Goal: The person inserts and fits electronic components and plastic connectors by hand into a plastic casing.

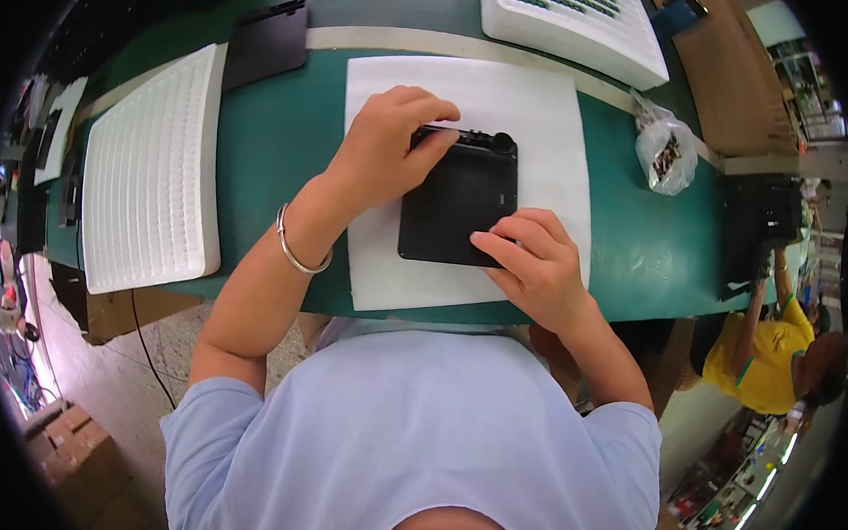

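A flat black rectangular panel (459, 201), with small round parts along its far edge, lies over a white foam sheet (377, 273). My left hand (396, 138) pinches that far edge near its left corner, thumb and forefinger bent around it. Whatever sits between those fingertips is partly hidden. At the panel's near right corner, my right hand (541, 264) grips the side with its fingers closed. A metal bangle circles my left wrist.
On the green table (630, 263), a ridged white foam tray (152, 176) stands at left and a second tray (582, 32) at far right. Another dark panel (266, 45) lies far left. A clear bag of small parts (666, 152) sits right. A person in yellow (766, 361) works beyond.
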{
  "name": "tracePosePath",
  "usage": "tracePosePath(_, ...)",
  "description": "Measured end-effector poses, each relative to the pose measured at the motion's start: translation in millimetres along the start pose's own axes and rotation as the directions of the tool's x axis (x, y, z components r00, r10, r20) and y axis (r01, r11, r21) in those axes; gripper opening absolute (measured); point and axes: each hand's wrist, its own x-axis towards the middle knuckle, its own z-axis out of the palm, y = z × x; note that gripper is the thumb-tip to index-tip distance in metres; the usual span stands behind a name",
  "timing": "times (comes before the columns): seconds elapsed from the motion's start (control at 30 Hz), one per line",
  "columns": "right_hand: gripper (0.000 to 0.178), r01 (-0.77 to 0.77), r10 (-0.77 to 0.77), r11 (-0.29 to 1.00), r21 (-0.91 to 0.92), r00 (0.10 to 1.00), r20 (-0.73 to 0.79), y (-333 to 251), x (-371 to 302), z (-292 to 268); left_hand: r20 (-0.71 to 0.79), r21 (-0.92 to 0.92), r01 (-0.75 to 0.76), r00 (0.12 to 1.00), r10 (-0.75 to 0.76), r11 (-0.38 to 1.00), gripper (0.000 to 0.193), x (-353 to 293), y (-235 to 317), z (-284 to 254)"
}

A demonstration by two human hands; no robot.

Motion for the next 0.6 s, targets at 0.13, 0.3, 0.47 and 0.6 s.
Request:
tracePosePath(0.13,0.04,-0.025,0.023,0.998,0.049,0.999,0.044,0.8,-0.5,-5.3,0.116,0.152,-0.057,0.993,0.039,0.987,0.027,-3.2,4.3,2.7)
tracePosePath(0.3,0.038,0.018,-0.022,0.999,0.039,0.996,0.083,7.0,-1.9,-7.8,0.15,0.19,-0.066,0.988,0.037,0.98,0.027,-1.7,6.0,4.8)
tracePosePath(0.47,0.032,-0.018,0.003,0.996,0.086,0.986,0.166,9.0,3.1,-19.3,0.152,0.185,-0.085,0.987,0.057,0.979,0.027,2.6,-0.1,6.4)
tracePosePath(0.6,0.027,-0.061,0.061,0.998,-0.005,0.994,0.094,32.4,-1.7,-28.3,0.181,0.184,-0.087,0.982,0.053,0.979,0.027,3.5,-0.3,-0.9)
